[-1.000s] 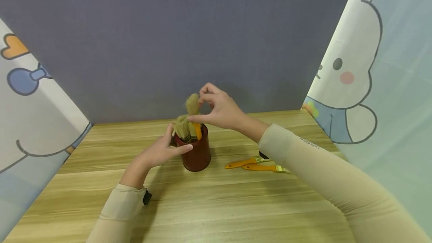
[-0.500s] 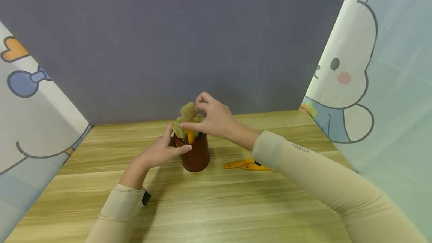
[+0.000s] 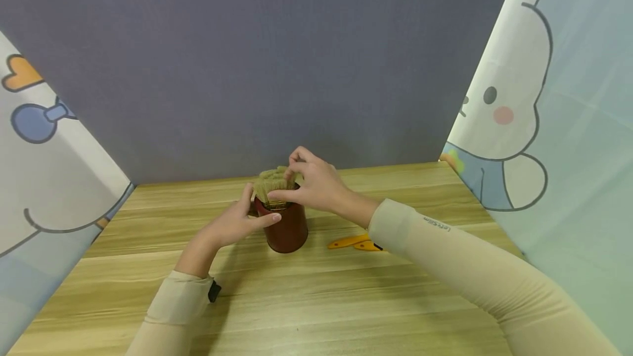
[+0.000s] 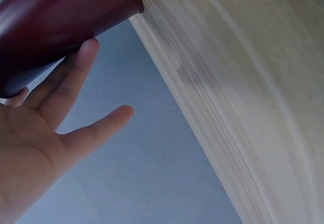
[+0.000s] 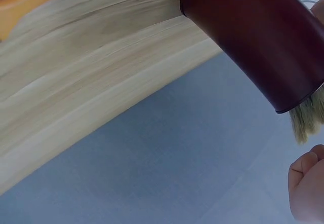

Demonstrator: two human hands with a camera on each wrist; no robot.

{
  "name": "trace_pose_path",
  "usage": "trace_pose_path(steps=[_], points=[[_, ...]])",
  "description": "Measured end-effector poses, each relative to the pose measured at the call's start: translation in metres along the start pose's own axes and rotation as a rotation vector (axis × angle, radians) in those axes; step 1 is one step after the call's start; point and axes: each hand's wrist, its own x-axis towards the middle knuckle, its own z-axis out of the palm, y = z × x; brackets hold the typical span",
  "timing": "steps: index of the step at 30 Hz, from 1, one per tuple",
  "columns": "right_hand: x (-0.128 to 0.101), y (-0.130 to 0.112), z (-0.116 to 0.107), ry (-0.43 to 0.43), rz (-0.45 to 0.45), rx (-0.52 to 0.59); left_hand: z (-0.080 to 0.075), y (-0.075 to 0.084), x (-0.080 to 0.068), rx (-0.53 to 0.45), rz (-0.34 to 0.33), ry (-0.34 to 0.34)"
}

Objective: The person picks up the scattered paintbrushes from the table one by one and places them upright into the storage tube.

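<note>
- Head view is showing a dark red cup (image 3: 288,228) standing upright on the wooden table (image 3: 316,301), sitting between the two hands.
- The left hand (image 3: 236,221) is resting against the cup's near-left side with fingers straight and relaxed, thumb lying along the rim; it is steadying the cup, not curling round it.
- In the left wrist view the same straight fingers (image 4: 71,84) are touching the cup's wall (image 4: 55,19).
- The right hand (image 3: 314,183) is hovering over the cup's mouth, its fingertips pinching the bristle tops of the brushes (image 3: 271,181) standing bristles-up in the cup.
- In the right wrist view pale bristles (image 5: 307,118) are sticking out past the cup's rim, with a curled knuckle of the right hand just beside them.
- Two orange-handled brushes (image 3: 352,243) are lying flat on the table below the right forearm, near the cup's right side and partly hidden by the sleeve (image 3: 445,257).
</note>
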Motion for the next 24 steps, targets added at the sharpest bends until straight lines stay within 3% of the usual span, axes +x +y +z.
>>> trace_pose_path(steps=[4,12,18,24], points=[[-0.002,0.003,-0.003,0.0,-0.02,0.025,0.001,0.0,0.001,0.007,0.008,0.007],[-0.002,0.014,0.0,-0.026,-0.149,0.108,0.001,0.001,0.001,0.01,0.003,0.011],[0.0,0.011,0.008,-0.055,-0.125,0.058,0.002,0.002,0.0,0.018,-0.019,0.012],[0.002,0.017,-0.003,-0.085,-0.092,0.188,0.002,0.003,0.0,0.016,-0.011,0.013]])
